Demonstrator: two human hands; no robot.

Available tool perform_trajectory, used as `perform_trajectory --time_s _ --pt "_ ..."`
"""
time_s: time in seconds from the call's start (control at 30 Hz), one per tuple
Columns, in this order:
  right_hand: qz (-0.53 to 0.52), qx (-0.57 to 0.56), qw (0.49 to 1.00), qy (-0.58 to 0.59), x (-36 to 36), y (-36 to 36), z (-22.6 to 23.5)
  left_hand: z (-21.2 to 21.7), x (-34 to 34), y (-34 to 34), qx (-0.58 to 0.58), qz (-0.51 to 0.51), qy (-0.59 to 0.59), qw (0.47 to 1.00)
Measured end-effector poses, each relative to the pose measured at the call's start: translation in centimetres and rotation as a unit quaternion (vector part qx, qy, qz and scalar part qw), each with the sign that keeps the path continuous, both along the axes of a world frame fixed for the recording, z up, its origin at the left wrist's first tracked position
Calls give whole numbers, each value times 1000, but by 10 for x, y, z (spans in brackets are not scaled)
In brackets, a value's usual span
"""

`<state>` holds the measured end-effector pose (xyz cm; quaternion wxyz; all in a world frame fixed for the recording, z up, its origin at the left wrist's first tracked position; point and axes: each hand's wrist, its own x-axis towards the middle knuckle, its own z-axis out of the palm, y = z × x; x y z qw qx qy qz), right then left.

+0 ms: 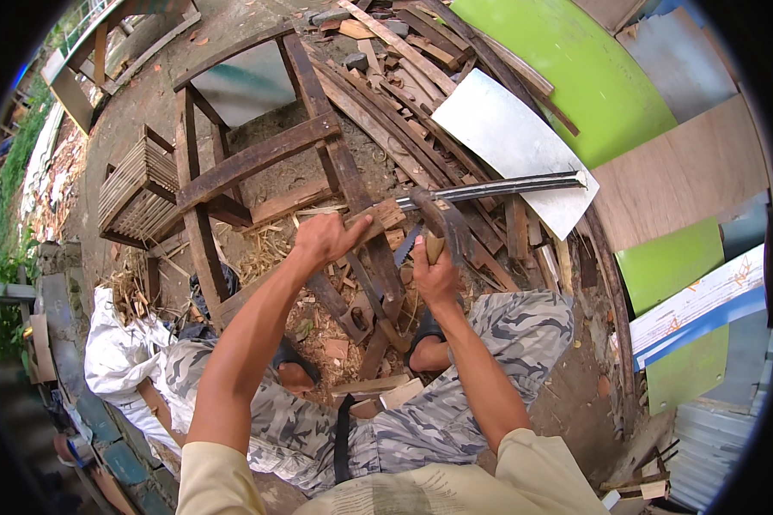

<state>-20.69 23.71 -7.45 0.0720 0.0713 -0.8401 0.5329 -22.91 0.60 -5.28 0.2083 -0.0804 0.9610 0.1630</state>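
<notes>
A small wood block (378, 215) is pinned by the left hand (322, 238). A hammer (438, 225) is clasped in the right hand (434, 276), its head just right of the block, handle pointing toward the body.

i see both forearms coming up from the lower edge, bare below short pale sleeves. my left hand (325, 238) reaches further forward, arm nearly straight, fingers curled and thumb pressing outward to the right. my right hand (434, 276) sits nearer, elbow bent, fist wrapped tight, knuckles up. the two hands are near each other, not touching.
</notes>
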Motion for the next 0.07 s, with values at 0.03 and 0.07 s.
perform_trajectory --time_s 0.03,0.07 --pt "17 49 994 -92 2 -1 -9 6 0 2 8 8 -15 1000" --pt "42 131 972 -192 -5 1 -17 12 0 3 16 17 -30 999"
